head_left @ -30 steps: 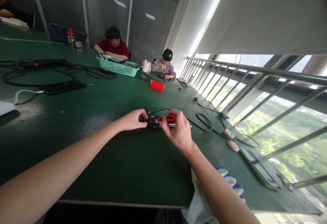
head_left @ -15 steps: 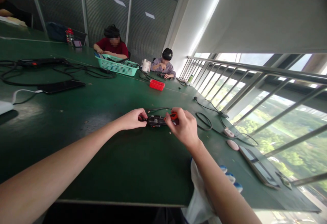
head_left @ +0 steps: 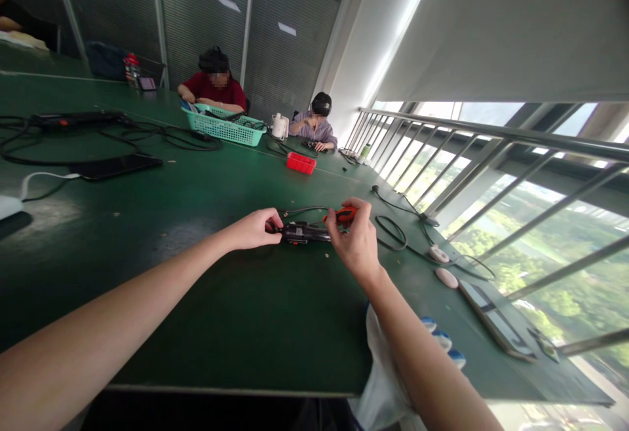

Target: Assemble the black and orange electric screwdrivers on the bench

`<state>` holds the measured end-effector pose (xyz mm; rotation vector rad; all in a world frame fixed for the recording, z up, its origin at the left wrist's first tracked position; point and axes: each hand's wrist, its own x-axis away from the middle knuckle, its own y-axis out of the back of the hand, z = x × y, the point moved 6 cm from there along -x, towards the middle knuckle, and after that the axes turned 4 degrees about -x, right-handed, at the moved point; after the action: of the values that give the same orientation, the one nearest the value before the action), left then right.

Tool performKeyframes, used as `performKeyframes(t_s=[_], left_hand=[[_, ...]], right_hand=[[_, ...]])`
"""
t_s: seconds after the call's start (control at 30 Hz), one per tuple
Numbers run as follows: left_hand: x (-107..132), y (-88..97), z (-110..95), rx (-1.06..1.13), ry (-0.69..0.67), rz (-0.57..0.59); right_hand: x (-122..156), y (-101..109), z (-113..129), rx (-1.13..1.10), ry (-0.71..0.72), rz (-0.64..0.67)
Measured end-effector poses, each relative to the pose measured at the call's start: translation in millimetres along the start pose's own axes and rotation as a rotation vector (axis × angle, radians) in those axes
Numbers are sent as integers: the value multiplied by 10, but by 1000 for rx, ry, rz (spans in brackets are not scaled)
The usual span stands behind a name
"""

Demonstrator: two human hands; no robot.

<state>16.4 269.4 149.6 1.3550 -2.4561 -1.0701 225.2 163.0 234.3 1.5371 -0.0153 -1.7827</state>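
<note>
On the green table lies a long black hand-held appliance [head_left: 302, 232] with a small orange mark on its near side; it resembles a hair straightener, but its kind is not certain. My left hand [head_left: 260, 229] is closed around its left end, fingertips pinching the dark tip. Over its right end, my right hand [head_left: 356, 238] grips an orange-and-black screwdriver-like tool [head_left: 345, 215] between thumb and fingers. The tool is tilted just above the appliance, and my right hand hides part of that end. A thin dark cord [head_left: 304, 209] runs behind the appliance.
Beyond my hands are a red tray [head_left: 301, 163] and a teal basket [head_left: 226, 126]. Cables [head_left: 393, 233] and a tablet [head_left: 496, 319] lie at right by the railing. A white-and-blue glove [head_left: 388, 365] is under my right forearm. Two people sit across the table.
My right hand has lifted slightly and shifted its grip, showing more of the orange-and-black tool and of the appliance's right end. My left hand stays on the left end.
</note>
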Motion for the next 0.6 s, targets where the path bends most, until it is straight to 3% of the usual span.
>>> performKeyframes(t_s=[0.27, 0.37, 0.47, 0.6], left_hand=[[7, 8, -28, 0, -8, -11], [9, 9, -33, 1, -11, -8], [12, 14, -45, -1, -13, -11], [13, 15, -59, -26, -20, -13]], right_hand=[[-39, -30, 162, 102, 120, 71], [-31, 20, 167, 139, 90, 55], [10, 30, 195, 26, 91, 27], [63, -102, 307, -65, 138, 98]])
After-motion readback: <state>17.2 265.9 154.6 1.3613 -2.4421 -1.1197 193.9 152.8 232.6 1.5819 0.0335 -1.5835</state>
